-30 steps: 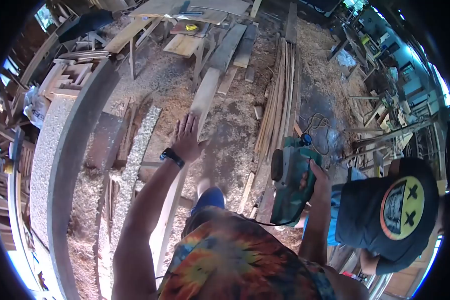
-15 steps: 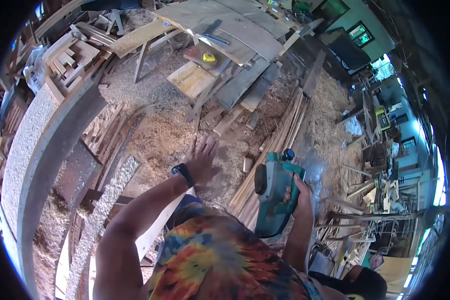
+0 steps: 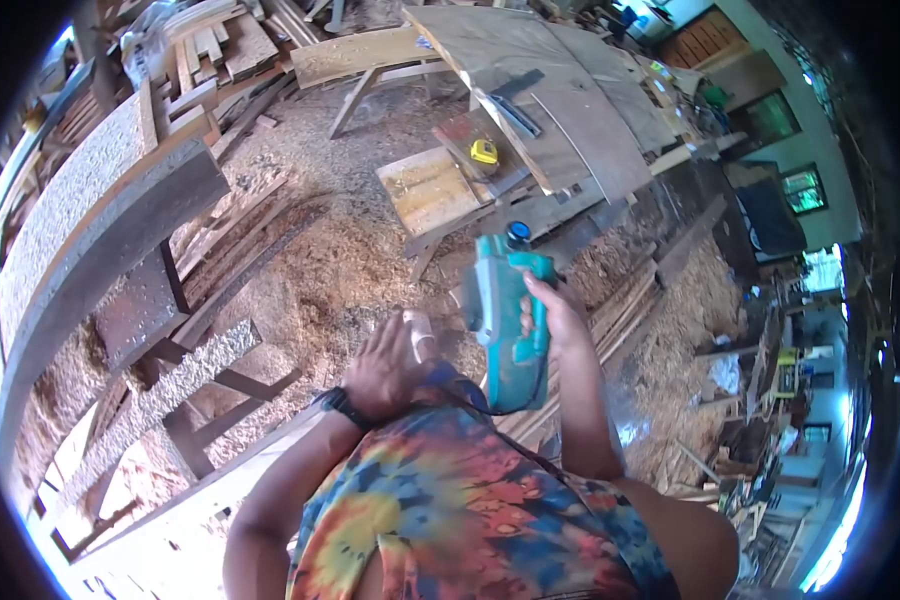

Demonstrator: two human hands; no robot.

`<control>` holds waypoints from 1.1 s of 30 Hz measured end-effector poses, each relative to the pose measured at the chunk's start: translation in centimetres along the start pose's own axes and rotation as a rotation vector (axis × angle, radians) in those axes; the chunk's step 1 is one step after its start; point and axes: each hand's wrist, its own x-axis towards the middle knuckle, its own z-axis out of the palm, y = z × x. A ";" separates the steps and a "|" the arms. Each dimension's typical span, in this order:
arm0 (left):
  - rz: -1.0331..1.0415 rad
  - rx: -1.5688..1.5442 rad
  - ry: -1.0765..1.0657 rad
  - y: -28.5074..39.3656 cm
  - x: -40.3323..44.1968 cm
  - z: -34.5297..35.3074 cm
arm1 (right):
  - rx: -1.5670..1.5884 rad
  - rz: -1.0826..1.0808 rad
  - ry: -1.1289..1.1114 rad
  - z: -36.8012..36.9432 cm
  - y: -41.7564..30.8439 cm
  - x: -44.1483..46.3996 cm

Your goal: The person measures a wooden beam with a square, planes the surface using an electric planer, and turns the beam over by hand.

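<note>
A green electric hand planer (image 3: 515,325) with a dark round knob is in my right hand (image 3: 555,315), the fingers wrapped through its handle. It is held in the air in front of my body, tilted with the knob end away from me. My left hand (image 3: 382,370) is open, palm down, with fingers stretched forward. Close beside its fingertips is the pale end of a narrow piece of wood (image 3: 420,335); whether they touch, I cannot tell. A dark watch (image 3: 342,405) is on the left wrist.
Ahead stands a rough table (image 3: 610,130) of wooden sheets. A yellow tape measure (image 3: 484,152) lies on a lower board. Shavings (image 3: 320,260) cover the floor. A large thick curved wooden panel (image 3: 110,230) is on the left, and long strips (image 3: 620,310) lie on the right.
The view has turned, so the table and panel appear shifted. The planer has come leftward, nearer to my left hand. My left hand has drawn back closer to my body.
</note>
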 end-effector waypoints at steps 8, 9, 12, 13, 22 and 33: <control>-0.381 0.110 0.148 1.2 0.5 0.6 | -0.233 -0.212 -0.366 4.9 -0.8 16.3; -0.395 0.168 0.176 0.9 0.3 1.2 | -0.237 -0.234 -0.400 5.5 -0.5 18.2; -0.495 0.166 0.203 1.9 1.0 0.6 | -0.323 -0.319 -0.416 7.3 0.7 23.4; -0.494 0.197 0.219 1.9 0.9 0.9 | -0.370 -0.330 -0.399 7.7 1.0 24.8; -0.556 0.195 0.236 2.0 1.1 1.0 | -0.546 -0.497 -0.351 6.5 1.6 31.3; -0.698 0.199 0.270 2.3 0.7 1.8 | -0.571 -0.451 -0.246 4.1 -0.7 35.7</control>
